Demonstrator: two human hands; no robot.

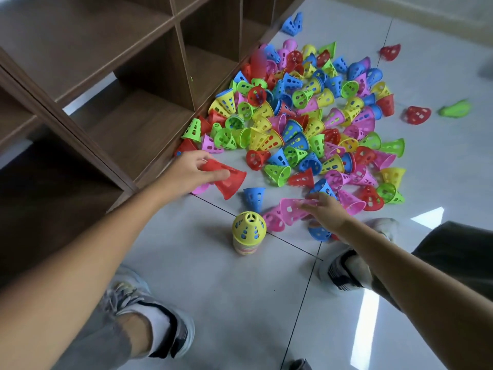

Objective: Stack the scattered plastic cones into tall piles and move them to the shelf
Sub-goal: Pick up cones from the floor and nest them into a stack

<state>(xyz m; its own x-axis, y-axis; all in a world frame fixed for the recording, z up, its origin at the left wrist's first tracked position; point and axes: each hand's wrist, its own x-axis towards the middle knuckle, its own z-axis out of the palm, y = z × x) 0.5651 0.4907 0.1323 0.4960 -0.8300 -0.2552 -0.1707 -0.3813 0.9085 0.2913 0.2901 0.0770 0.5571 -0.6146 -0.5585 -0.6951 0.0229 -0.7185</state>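
left hand (pixel 190 169) gripping red cone (pixel 230 180), cone pile (pixel 306 121)

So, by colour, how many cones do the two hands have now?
red cone: 1, gripped by the left hand
pink cone: 1, under the right hand; grip blurred
Total: 2

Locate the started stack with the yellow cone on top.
In the head view the stack stands upright on the floor tiles at lower centre, between the person's two arms, just in front of an upright blue cone and left of the pink cones.
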